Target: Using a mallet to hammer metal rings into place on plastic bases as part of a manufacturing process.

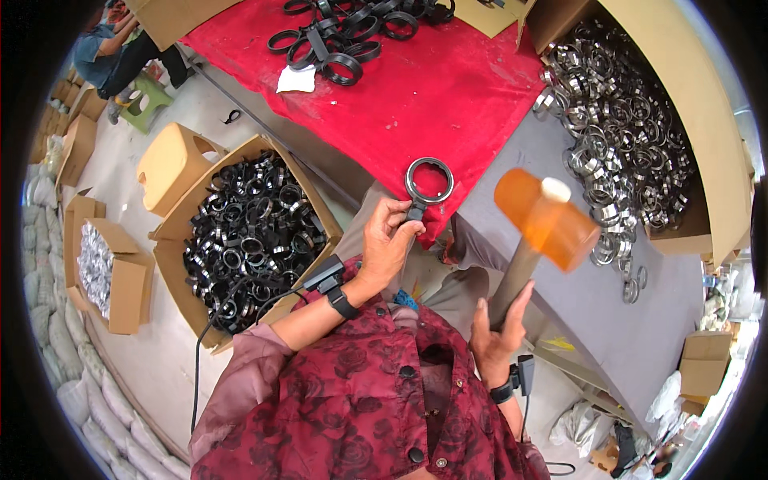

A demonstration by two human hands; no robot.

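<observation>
Over the near corner of the red-covered table (416, 104), the left hand (386, 246) pinched a black-and-silver ring clamp (410, 182) by its tab (415, 211), seemingly to leave the rim (450, 186) clear, while the right hand (498, 342) gripped an orange mallet (548, 224) by its handle (514, 282).

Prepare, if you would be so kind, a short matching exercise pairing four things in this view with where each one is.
Things
1. Orange-headed mallet
2. Single ring part
3. Pale yellow stool
4. Pile of shiny metal rings

Places
A. On the floor, beside an open box of dark ring parts
B. Pinched between the thumb and fingers of the left hand
C. In a large carton, with some out on the grey tabletop
D. Held by its handle in the right hand

Right pairs: 1-D, 2-B, 3-A, 4-C
</observation>
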